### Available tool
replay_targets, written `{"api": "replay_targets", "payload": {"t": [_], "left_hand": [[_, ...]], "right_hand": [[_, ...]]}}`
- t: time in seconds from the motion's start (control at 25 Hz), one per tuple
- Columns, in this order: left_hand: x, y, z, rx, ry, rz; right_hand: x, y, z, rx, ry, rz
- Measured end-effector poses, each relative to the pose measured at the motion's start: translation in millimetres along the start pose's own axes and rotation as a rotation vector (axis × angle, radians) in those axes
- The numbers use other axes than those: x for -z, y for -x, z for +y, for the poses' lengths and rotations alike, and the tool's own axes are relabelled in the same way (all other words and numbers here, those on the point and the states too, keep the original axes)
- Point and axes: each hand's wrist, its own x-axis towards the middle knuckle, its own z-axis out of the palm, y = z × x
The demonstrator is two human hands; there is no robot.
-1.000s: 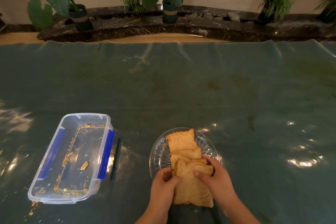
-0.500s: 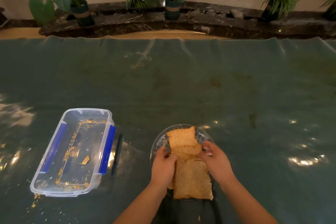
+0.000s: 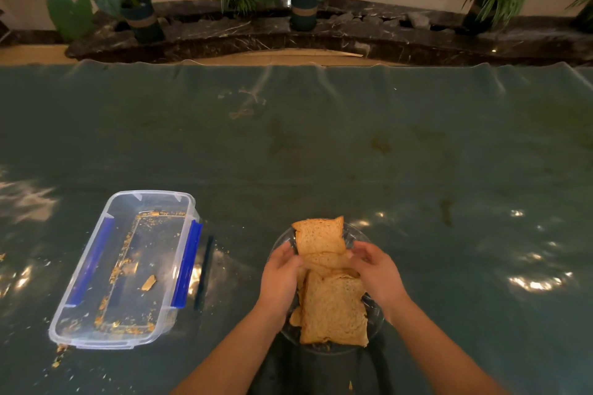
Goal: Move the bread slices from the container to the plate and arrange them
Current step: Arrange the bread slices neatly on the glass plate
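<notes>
Several bread slices (image 3: 332, 308) lie overlapping in a row on a clear glass plate (image 3: 373, 319) near the table's front edge. The farthest slice (image 3: 319, 234) sticks out past the plate's far rim. My left hand (image 3: 279, 276) grips the left side of the middle slices, and my right hand (image 3: 375, 272) grips their right side. To the left stands the clear plastic container (image 3: 128, 266) with blue clips; it holds only crumbs and one small crust piece (image 3: 148, 282).
A green cloth under clear plastic covers the table (image 3: 321, 154). Crumbs (image 3: 59, 354) are scattered around the container's near left corner. Beyond the table's far edge, potted plants (image 3: 141, 16) stand on a dark stone ledge.
Both hands have slid from the nearest slice up to the middle of the row. The slices now lie closer together and straighter on the plate.
</notes>
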Motion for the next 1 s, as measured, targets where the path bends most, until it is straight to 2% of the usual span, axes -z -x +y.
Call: {"api": "replay_targets", "payload": {"t": [0.12, 0.2, 0.36, 0.52, 0.8, 1.0], "left_hand": [[4, 14, -12, 0.013, -0.070, 0.060], [5, 18, -21, 0.081, -0.053, 0.084], [-1, 24, -27, 0.079, -0.088, 0.063], [0, 27, -27, 0.047, -0.052, 0.069], [4, 38, -39, 0.043, 0.026, 0.044], [6, 42, -48, 0.026, 0.003, 0.032]], "right_hand": [[3, 20, 10, 0.029, 0.102, 0.051], [2, 31, 18, 0.016, 0.176, 0.027], [-5, 39, 25, 0.056, 0.330, 0.046], [-8, 43, 25, 0.085, 0.338, 0.066], [-8, 50, 30, 0.059, 0.200, 0.057], [-6, 53, 35, 0.096, 0.220, 0.040]]}}
